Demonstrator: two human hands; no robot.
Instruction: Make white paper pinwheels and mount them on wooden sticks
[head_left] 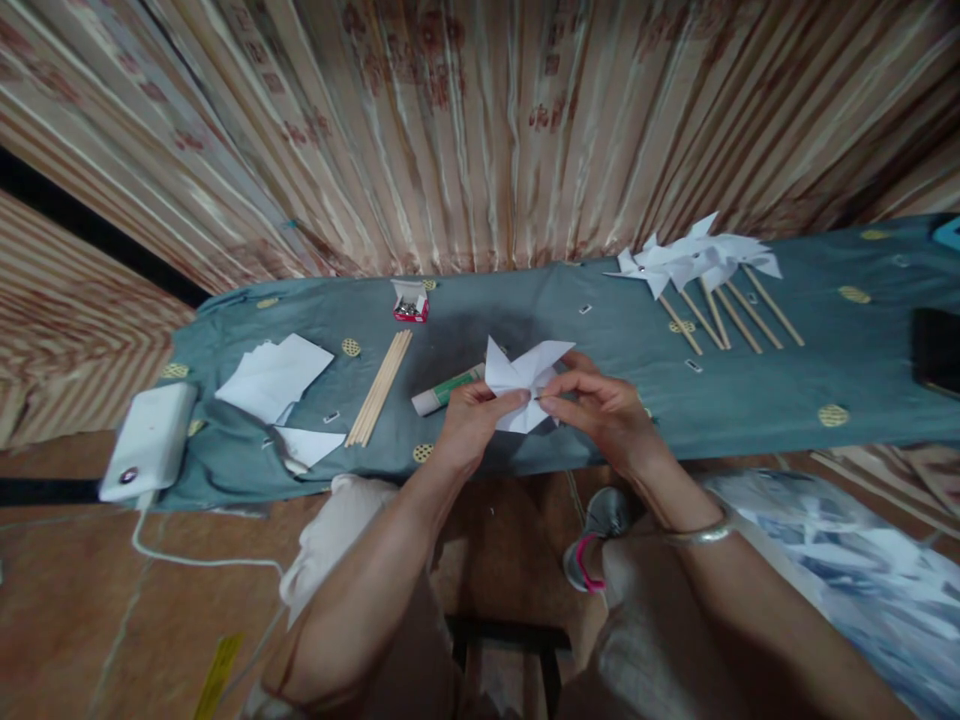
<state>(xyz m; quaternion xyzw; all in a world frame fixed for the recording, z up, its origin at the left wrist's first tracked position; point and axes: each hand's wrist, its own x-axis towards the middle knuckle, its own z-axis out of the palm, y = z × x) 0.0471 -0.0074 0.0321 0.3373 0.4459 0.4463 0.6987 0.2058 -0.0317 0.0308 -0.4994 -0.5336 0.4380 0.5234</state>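
In the head view, a white paper pinwheel [513, 374] was held just above the near edge of the table [750, 405], around the middle of its length, apparently so that both hands could work at its centre close to the body. The left hand [477, 417] was closed on it, thumb pressed flat by the hub and the other fingers tucked underneath, likely to stop the folded points springing loose. The right hand [600, 402] had its thumb and forefinger tips brought almost together at the hub, with another finger behind the paper; whether they had hold of a pin or only the paper, I could not tell. A glue stick [447, 391] lay partly behind the left hand. Further left, a bundle of wooden sticks [380, 388] slanted towards the near edge, and a small open box of metal pins [410, 305] stood near the far edge; both seemed set there for easy reach. A fanned stack of paper sheets [274, 376] lay towards the left end, and a white power bank [154, 435] sat at the near left corner. Several pinwheels on sticks [697, 263] lay overlapping along the far edge on the right, probably placed there to leave the middle free for handwork
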